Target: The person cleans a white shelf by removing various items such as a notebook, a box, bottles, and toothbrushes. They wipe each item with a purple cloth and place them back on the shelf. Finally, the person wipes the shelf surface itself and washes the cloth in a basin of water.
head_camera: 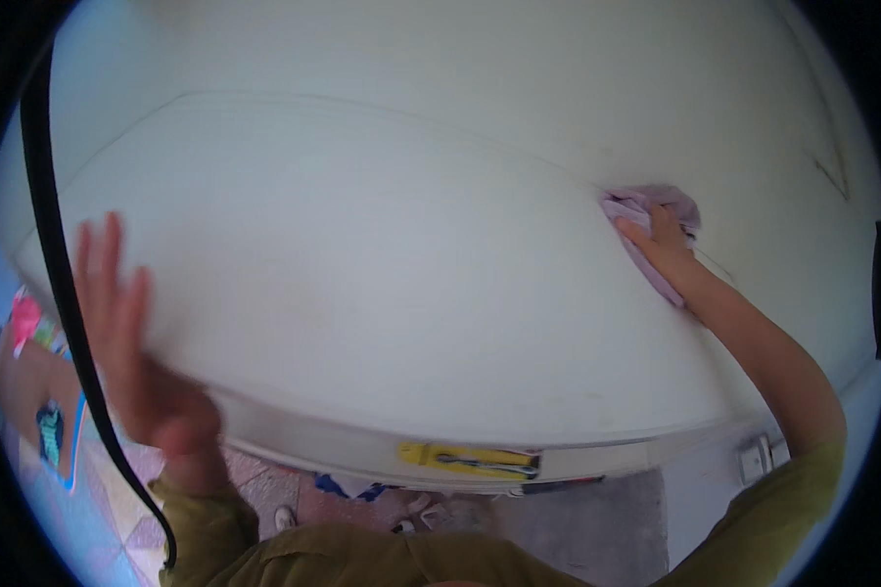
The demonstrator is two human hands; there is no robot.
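My right hand (661,238) presses a folded mauve cloth (650,198) against a broad white surface (411,257), on a thin line that crosses it. The cloth sticks out around the fingers and below the palm. My left hand (128,330) is raised at the left with its fingers apart, blurred, and holds nothing; whether it touches the white surface cannot be told.
Along the near edge lies a yellow object (470,460) with a metal tool on it. A dark slender item (562,485) is beside it. A black strap (66,279) crosses the left side. Tiled floor (264,484) and a brown mat-like item (29,381) show below.
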